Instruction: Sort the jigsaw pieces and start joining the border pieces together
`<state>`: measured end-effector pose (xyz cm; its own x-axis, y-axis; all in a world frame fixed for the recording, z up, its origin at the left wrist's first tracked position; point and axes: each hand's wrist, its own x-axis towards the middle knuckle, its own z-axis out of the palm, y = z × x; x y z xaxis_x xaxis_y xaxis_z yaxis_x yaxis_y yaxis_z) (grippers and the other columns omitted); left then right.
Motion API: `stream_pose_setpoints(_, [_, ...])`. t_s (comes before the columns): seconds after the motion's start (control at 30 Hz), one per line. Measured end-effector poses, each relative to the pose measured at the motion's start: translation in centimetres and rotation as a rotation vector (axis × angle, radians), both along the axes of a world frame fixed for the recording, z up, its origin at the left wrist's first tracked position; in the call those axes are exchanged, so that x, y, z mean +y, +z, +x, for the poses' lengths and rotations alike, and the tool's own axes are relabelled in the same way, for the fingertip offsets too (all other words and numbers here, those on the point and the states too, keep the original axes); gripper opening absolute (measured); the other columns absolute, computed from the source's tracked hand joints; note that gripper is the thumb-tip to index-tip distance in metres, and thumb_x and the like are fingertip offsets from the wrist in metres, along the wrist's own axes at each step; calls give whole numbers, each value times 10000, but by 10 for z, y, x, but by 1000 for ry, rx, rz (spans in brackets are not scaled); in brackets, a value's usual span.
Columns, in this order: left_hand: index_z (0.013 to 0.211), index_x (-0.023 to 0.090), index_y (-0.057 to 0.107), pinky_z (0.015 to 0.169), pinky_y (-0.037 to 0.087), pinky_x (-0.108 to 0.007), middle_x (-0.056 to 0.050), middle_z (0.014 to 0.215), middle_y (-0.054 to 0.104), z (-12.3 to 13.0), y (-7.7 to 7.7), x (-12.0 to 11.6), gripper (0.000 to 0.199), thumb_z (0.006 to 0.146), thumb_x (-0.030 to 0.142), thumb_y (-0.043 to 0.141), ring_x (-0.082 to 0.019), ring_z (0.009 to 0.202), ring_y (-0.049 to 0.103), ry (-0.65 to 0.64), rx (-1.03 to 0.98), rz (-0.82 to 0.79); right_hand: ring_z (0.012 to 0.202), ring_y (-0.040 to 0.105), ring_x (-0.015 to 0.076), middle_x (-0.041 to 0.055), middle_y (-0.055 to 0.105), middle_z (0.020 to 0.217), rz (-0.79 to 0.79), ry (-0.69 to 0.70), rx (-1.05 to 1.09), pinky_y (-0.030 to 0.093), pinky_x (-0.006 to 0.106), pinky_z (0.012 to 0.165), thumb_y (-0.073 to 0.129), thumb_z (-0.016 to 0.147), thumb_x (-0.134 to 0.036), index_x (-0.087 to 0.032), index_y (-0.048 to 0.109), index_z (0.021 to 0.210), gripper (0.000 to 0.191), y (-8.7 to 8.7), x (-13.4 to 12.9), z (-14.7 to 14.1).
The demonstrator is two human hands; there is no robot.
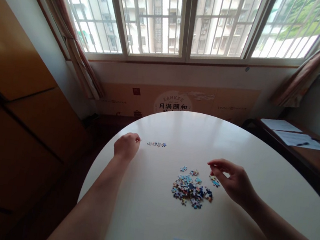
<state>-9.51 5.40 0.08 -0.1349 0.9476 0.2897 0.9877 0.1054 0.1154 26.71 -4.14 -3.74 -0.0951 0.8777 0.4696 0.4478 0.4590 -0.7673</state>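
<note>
While your left hand (127, 146) pinches what looks like a puzzle piece (141, 140) beyond and left of the pile (191, 190), you seem to be sorting, calling for careful placing; whether your right hand (237, 181) grips anything, I cannot tell.

Left hand (127, 146) near puzzle row (154, 144) (right hand (232, 180) near pile (190, 191)).

On the table (140, 220), the puzzle-piece row (159, 145) lies behind the pile (190, 190), leftward.
</note>
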Motion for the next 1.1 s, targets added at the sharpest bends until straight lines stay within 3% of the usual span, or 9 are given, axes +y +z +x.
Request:
stream_pose_setpoints(0.17, [953,266,789,757,512,-318,-56,1064,757,-7,-11,8,222,864,282,587,-261,977,671,49,-43,-75,672,706,199,50,718,715,-22,13,3,580,323,639,610,903,-328,-182,732,945,194,-1,0,1])
stream_pose_setpoints(0.43, [1020,285,808,792,535,-337,-64,1103,760,-7,-9,6,275,881,273,572,-275,1006,680,1,-38,-138,662,695,188,44,716,704,-21,39,-2,565,322,631,605,902,-326,-182,731,946,197,1,0,0])
stream_pose_setpoints(1.1, [990,291,812,844,542,-298,-9,1120,760,-4,-28,16,232,903,295,596,-234,1044,680,-72,-80,-17,645,697,182,38,719,702,-32,55,-5,553,301,607,611,906,-332,-192,733,938,189,1,-1,-1])
